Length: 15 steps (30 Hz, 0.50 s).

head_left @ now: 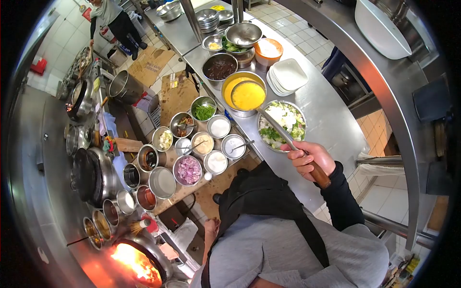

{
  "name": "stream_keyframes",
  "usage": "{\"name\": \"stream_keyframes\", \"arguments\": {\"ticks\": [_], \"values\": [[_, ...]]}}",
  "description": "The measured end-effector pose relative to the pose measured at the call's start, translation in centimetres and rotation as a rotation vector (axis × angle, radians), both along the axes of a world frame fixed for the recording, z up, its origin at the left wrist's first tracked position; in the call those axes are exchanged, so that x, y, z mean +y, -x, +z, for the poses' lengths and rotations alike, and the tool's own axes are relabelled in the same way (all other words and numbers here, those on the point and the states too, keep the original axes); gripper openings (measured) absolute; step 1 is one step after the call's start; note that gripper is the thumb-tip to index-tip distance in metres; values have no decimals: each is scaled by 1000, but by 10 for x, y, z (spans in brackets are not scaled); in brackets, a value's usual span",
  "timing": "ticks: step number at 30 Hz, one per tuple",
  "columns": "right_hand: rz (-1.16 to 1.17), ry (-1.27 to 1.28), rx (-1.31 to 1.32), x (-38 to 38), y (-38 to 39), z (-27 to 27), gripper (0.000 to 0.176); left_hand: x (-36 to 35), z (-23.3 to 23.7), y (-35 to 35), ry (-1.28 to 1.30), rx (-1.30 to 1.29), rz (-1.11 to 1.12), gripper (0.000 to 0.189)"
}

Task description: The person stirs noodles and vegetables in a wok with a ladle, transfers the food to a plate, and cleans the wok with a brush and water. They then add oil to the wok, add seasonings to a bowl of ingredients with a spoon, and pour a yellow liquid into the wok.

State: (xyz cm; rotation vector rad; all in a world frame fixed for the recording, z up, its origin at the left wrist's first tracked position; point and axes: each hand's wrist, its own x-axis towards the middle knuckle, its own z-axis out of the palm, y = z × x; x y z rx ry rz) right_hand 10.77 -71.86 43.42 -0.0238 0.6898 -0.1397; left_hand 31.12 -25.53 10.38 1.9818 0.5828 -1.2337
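Note:
My right hand [311, 161] is closed around the wooden handle of a long metal ladle [276, 126]. The ladle's bowl sits in a metal pot of yellow liquid [246, 80] that looks like beaten egg, and it is full of the same liquid. Under the ladle's shaft stands a bowl of chopped greens and white pieces [282, 117]. Low beside my apron hangs my left hand [211, 227], its fingers curled; whether anything is in them is hidden.
Flames rise from a wok burner [137, 264] at lower left. Several seasoning bowls, one with sliced onion [188, 170], crowd the side shelf. White square plates [287, 77] are stacked on the steel counter [331, 125]. Another person [113, 21] stands at upper left.

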Motion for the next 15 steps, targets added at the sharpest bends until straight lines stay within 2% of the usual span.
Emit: {"name": "stream_keyframes", "arguments": {"ticks": [6, 11, 15], "values": [[-3, -37, -28, -1, 6, 6, 35, 4, 6, 7, 22, -13, -31, 6], [-58, -109, -168, 6, 27, 11, 40, 11, 12, 11, -27, -17, -23, 7], [-100, -61, -218, 24, 52, 21, 43, 52, -22, 14, 32, -22, -70, 9]]}}
